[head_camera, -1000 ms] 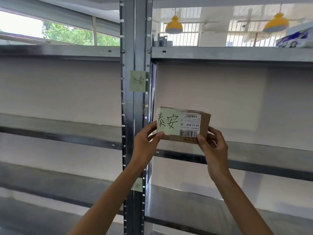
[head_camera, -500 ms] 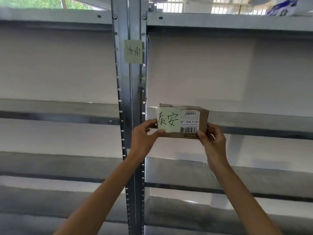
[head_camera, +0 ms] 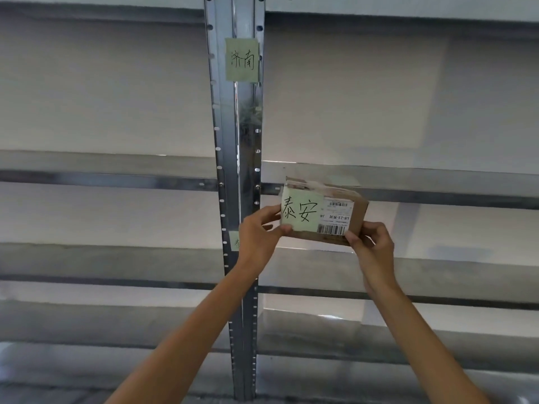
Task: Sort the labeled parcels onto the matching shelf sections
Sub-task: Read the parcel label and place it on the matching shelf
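Parcel held level, long axis sideways, label facing camera.

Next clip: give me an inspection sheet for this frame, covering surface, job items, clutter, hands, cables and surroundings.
Surface: grey metal shelves on both sides of an upright post; no parcels lying on them in view.
Job's things: one cardboard parcel with a green note reading 泰安 and a barcode label; a green note on the post reads 济南; a second note lower on the post is mostly hidden.
Clutter: nothing seen.
Hands: left hand grips the parcel's left end, right hand its lower right corner, in front of the right-hand shelves.
Cables: nothing seen.
Surroundings: pale wall behind the shelves.
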